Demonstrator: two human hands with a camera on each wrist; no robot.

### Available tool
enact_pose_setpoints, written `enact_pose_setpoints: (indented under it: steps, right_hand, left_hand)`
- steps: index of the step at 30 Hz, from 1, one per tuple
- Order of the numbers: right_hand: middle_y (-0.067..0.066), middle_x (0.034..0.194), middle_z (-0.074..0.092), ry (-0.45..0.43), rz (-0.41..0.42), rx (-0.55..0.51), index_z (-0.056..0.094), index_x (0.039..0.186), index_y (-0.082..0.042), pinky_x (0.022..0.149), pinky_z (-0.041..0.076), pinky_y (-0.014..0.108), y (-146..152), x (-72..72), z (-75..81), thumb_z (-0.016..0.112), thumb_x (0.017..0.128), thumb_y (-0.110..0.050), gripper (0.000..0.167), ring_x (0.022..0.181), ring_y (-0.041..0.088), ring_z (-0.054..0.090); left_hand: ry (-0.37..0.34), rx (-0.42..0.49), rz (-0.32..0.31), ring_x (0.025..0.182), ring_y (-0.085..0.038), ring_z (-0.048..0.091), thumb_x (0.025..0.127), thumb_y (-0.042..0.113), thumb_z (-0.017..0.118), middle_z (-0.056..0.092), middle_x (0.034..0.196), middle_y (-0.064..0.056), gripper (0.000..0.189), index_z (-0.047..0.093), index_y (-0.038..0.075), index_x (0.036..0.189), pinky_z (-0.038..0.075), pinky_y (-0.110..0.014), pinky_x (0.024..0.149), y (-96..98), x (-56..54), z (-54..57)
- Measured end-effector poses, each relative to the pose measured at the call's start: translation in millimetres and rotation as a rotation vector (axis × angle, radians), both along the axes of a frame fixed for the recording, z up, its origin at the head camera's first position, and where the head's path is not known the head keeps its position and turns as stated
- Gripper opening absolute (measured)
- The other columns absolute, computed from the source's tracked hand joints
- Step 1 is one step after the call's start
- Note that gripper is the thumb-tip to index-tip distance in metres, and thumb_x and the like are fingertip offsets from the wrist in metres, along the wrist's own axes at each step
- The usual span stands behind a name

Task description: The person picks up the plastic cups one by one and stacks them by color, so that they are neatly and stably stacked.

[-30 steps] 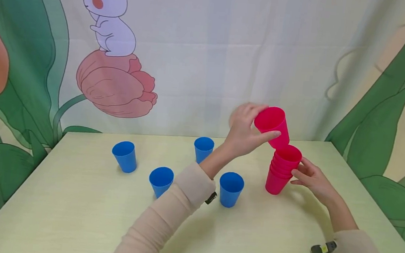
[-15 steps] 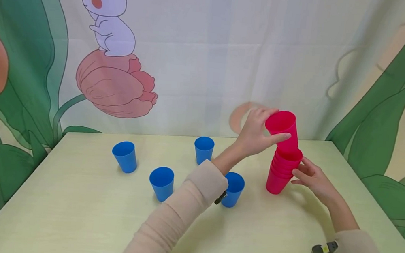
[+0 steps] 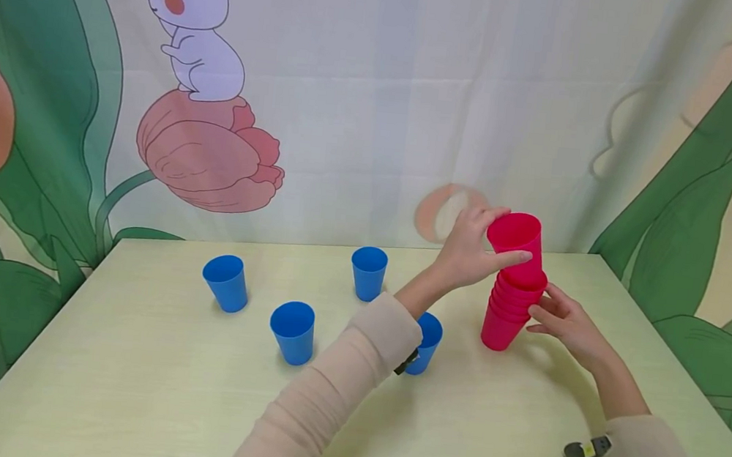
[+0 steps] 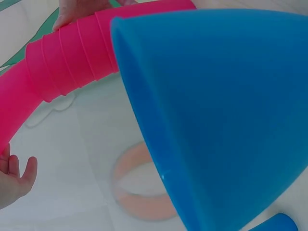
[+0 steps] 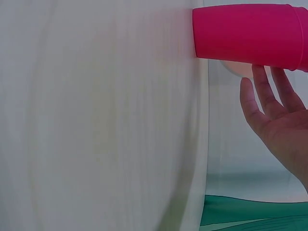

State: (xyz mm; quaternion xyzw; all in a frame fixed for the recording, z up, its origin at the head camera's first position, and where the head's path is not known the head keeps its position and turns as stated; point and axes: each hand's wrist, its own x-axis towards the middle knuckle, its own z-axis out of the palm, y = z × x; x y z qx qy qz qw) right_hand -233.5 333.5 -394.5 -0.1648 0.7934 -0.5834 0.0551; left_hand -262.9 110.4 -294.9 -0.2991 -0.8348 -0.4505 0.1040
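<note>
Lower than half a second ago, the red cup (image 3: pixel 525 242) pinched by the left hand (image 3: pixel 470 249) dips into the red stack (image 3: pixel 505 319) toward the table's (image 3: pixel 126 382) far right corner; the right hand's (image 3: pixel 567 327) spread fingers touch the stack.

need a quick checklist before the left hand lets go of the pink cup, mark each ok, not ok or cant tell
1. Left hand holding the pink cup: ok.
2. Right hand touching the stack: ok.
3. Pink cup fully nested: not ok; most of it shows above the stack's rim.
4. Its bottom resting firmly inside: cannot tell; hidden by the stack.
5. Blue cups apart from the stack: ok, all four.
</note>
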Motion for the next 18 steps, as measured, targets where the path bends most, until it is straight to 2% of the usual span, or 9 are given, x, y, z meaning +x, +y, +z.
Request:
enact_pose_setpoints:
  steps: [4,10,18]
  right_hand:
    - [-0.014,0.114,0.05,-0.005,-0.003,0.002,0.02,0.144,-0.007,0.079,0.051,0.038,0.2,0.1,0.0,0.048,0.095,-0.019,0.058,0.1,0.003,0.054]
    - [-0.014,0.116,0.049,-0.002,-0.006,-0.001,0.021,0.144,-0.009,0.079,0.051,0.039,3.0,-1.4,-2.2,0.048,0.095,-0.019,0.057,0.1,0.002,0.053]
    - [-0.013,0.115,0.05,0.011,0.01,-0.006,0.022,0.144,-0.01,0.078,0.051,0.037,3.5,-1.3,-1.9,0.047,0.095,-0.017,0.055,0.1,0.003,0.054]
  left_hand:
    - [-0.039,0.009,-0.013,0.116,-0.011,0.039,0.075,0.036,0.072,0.048,0.128,0.0,0.067,0.045,0.011,0.132,0.044,-0.022,0.083,2.2,-1.2,-1.2]
    - [-0.106,0.039,-0.067,0.114,-0.008,0.042,0.074,0.034,0.074,0.049,0.128,0.001,0.068,0.046,0.01,0.131,0.044,-0.021,0.084,5.6,-2.5,-0.9]
    - [-0.134,0.003,-0.09,0.115,-0.01,0.042,0.073,0.033,0.075,0.049,0.128,-0.001,0.07,0.045,0.01,0.132,0.044,-0.023,0.085,8.0,-3.8,-6.4]
